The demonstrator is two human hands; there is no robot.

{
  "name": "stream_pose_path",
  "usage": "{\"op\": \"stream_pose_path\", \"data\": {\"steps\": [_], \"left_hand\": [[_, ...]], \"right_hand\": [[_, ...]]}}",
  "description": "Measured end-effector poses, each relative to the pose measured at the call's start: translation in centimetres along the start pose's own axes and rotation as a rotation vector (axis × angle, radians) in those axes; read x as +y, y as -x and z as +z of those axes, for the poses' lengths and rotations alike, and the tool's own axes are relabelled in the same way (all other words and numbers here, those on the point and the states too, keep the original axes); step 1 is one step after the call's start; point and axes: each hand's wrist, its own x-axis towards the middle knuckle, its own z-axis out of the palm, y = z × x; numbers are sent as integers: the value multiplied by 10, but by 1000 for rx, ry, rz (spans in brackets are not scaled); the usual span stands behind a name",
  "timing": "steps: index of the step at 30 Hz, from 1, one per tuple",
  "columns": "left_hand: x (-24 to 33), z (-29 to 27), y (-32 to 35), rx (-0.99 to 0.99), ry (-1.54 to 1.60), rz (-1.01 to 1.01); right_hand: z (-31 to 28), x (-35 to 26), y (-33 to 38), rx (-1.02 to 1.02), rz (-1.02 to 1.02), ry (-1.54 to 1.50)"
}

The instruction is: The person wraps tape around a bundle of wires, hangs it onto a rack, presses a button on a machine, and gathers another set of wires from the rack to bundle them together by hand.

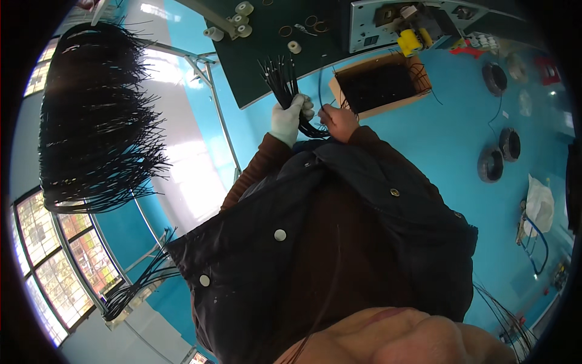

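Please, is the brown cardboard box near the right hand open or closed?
Open. No lid covers the brown rectangular cardboard box; its dark contents show from above, and thin black strands stick out at its right side.

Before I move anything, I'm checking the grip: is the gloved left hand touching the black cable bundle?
Touching: the head view shows the gloved left hand wrapped around the black cable bundle.

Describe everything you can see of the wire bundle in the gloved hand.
The wire bundle is a sheaf of many thin black strands, plastic-looking, some with pale tips at the upper end. The white-gloved left hand grips it. Above that hand, the strands fan out, leaning left; below it, they bend toward the right. Whether the bare right hand touches those lower strands cannot be told.
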Motion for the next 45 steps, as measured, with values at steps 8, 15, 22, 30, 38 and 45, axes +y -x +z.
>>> {"op": "stream_pose_path", "data": {"steps": [8,15,22,30,38,45], "left_hand": [[-7,-1,-1,1,-11,41],[-6,-5,3,-3,-113,23],[-3,-2,9,33,-70,32],[-2,0,12,14,-124,16],[-4,-1,9,9,-149,-10],[-4,-2,9,-4,-154,-8]], "right_hand": [[9,-13,-6,-214,-16,321],[4,-5,-10,-307,-24,177],[-37,69,-38,446,340,-434],[-82,28,-70,508,328,-925],[-67,36,-69,482,302,-736],[-52,41,-66,418,340,-653]]}}
